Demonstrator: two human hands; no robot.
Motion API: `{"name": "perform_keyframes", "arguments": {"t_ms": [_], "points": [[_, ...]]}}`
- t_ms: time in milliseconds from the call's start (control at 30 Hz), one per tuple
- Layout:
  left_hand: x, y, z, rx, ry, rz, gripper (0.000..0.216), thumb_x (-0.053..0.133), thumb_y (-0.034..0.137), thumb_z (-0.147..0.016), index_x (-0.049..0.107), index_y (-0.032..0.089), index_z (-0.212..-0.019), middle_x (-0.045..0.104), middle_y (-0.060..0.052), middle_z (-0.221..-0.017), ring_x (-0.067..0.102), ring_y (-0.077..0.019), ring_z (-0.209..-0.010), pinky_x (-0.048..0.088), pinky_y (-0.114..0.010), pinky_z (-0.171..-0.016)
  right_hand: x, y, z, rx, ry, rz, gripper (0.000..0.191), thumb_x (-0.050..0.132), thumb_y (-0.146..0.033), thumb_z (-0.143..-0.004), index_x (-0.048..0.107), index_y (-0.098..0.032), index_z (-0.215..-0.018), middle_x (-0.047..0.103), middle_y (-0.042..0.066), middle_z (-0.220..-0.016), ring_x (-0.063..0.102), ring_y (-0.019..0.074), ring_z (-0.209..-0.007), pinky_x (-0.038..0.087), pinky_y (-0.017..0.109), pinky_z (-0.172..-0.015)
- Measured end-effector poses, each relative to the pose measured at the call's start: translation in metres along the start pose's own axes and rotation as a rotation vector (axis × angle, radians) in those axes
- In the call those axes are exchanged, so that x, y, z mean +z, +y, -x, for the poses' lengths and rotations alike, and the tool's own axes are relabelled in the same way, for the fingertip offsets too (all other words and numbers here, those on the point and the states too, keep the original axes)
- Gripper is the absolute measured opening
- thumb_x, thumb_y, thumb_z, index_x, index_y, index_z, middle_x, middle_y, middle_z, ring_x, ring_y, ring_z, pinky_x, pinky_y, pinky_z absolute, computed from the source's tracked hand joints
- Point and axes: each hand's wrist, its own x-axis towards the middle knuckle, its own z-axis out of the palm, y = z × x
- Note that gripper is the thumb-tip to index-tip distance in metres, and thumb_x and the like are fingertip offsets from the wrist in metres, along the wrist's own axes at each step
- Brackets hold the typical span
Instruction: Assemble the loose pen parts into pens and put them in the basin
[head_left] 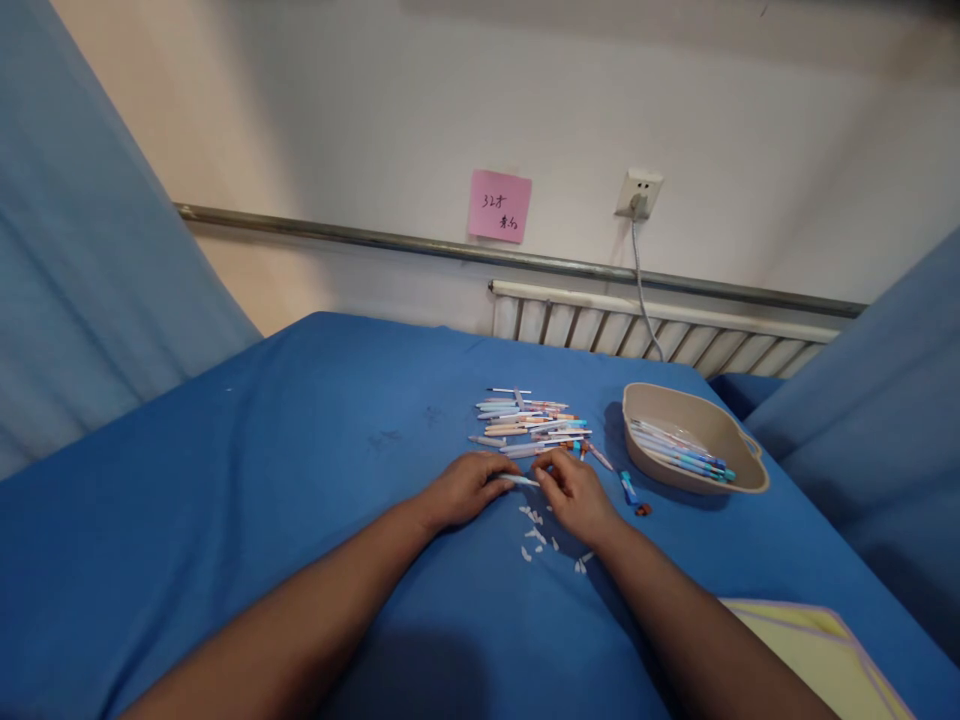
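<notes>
A pen (519, 481) is pinched by fingers of left hand (465, 488) and right hand (574, 497); the basin (752, 481) is part-filled, a pile (529, 420) left.

The pen (520, 481) was mostly hidden by fingers (553, 482); at five o'clock, a yellow sheet (821, 650) was cut off by the edge.

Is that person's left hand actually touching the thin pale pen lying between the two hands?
Touching. The head view shows the left hand with its fingers closed around one end of the thin pale pen, no gap showing.
</notes>
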Motion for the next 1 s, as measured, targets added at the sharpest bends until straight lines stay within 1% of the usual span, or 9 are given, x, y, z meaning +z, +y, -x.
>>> {"name": "perform_keyframes", "arguments": {"t_ms": [133, 233, 267, 367, 467, 633, 833, 1000], "points": [[0.004, 0.006, 0.001, -0.032, -0.032, 0.075, 0.025, 0.046, 0.03, -0.088, 0.063, 0.022, -0.104, 0.067, -0.005, -0.098, 0.059, -0.0185, -0.09, 0.041, -0.025, -0.08, 0.005, 0.001, -0.001, 0.084, 0.082, -0.185, 0.022, 0.044, -0.036, -0.087, 0.057, -0.019, -0.084, 0.061, 0.002, -0.075, 0.057, 0.0164, -0.068, 0.043, 0.027, -0.063], [0.008, 0.01, 0.001, -0.076, -0.052, 0.193, 0.025, 0.046, 0.032, -0.088, 0.063, 0.022, -0.103, 0.066, -0.004, -0.099, 0.058, -0.018, -0.09, 0.041, -0.025, -0.08, 0.007, 0.0, -0.002, 0.145, 0.092, -0.343, 0.029, 0.041, -0.044, -0.088, 0.057, -0.02, -0.086, 0.061, 0.002, -0.074, 0.058, 0.0178, -0.07, 0.045, 0.029, -0.064], [0.009, 0.011, 0.001, -0.095, -0.058, 0.242, 0.024, 0.047, 0.032, -0.088, 0.063, 0.021, -0.102, 0.066, -0.004, -0.097, 0.058, -0.0176, -0.088, 0.042, -0.025, -0.079, 0.006, -0.001, -0.002, 0.155, 0.092, -0.397, 0.031, 0.039, -0.046, -0.088, 0.058, -0.02, -0.089, 0.062, 0.003, -0.078, 0.059, 0.0188, -0.075, 0.046, 0.03, -0.067], [0.015, 0.013, 0.0, -0.172, -0.097, 0.421, 0.025, 0.046, 0.035, -0.088, 0.061, 0.018, -0.099, 0.065, -0.004, -0.089, 0.057, -0.0146, -0.076, 0.044, -0.024, -0.07, 0.007, -0.004, -0.002, 0.179, 0.093, -0.535, 0.039, 0.034, -0.051, -0.089, 0.057, -0.022, -0.099, 0.062, 0.006, -0.102, 0.058, 0.0215, -0.095, 0.047, 0.033, -0.073], [0.022, 0.015, 0.0, -0.246, -0.145, 0.588, 0.027, 0.046, 0.037, -0.088, 0.058, 0.015, -0.1, 0.063, -0.004, -0.085, 0.055, -0.0109, -0.064, 0.043, -0.022, -0.06, 0.009, -0.007, 0.0, 0.19, 0.084, -0.617, 0.045, 0.031, -0.056, -0.089, 0.053, -0.022, -0.108, 0.058, 0.008, -0.114, 0.056, 0.0223, -0.102, 0.048, 0.034, -0.077], [0.026, 0.025, -0.001, -0.288, -0.204, 0.742, 0.032, 0.048, 0.042, -0.086, 0.055, 0.014, -0.1, 0.058, -0.002, -0.081, 0.048, -0.0073, -0.055, 0.036, -0.019, -0.049, 0.012, -0.013, 0.001, 0.133, 0.045, -0.63, 0.047, 0.031, -0.056, -0.089, 0.047, -0.021, -0.116, 0.057, 0.009, -0.113, 0.056, 0.0206, -0.102, 0.045, 0.037, -0.087], [0.026, 0.032, -0.002, -0.285, -0.198, 0.868, 0.033, 0.051, 0.044, -0.085, 0.053, 0.015, -0.1, 0.051, 0.001, -0.075, 0.038, -0.0054, -0.052, 0.029, -0.019, -0.047, 0.009, -0.019, 0.0, 0.128, 0.019, -0.593, 0.044, 0.029, -0.053, -0.091, 0.046, -0.022, -0.116, 0.058, 0.008, -0.109, 0.057, 0.0192, -0.098, 0.045, 0.035, -0.085], [0.028, 0.029, -0.002, -0.275, -0.201, 0.973, 0.034, 0.054, 0.046, -0.082, 0.053, 0.014, -0.094, 0.041, 0.005, -0.063, 0.03, -0.0057, -0.048, 0.022, -0.02, -0.044, 0.014, -0.02, 0.003, 0.097, -0.018, -0.546, 0.043, 0.028, -0.05, -0.092, 0.046, -0.021, -0.118, 0.058, 0.008, -0.108, 0.057, 0.019, -0.098, 0.044, 0.035, -0.087]]}}
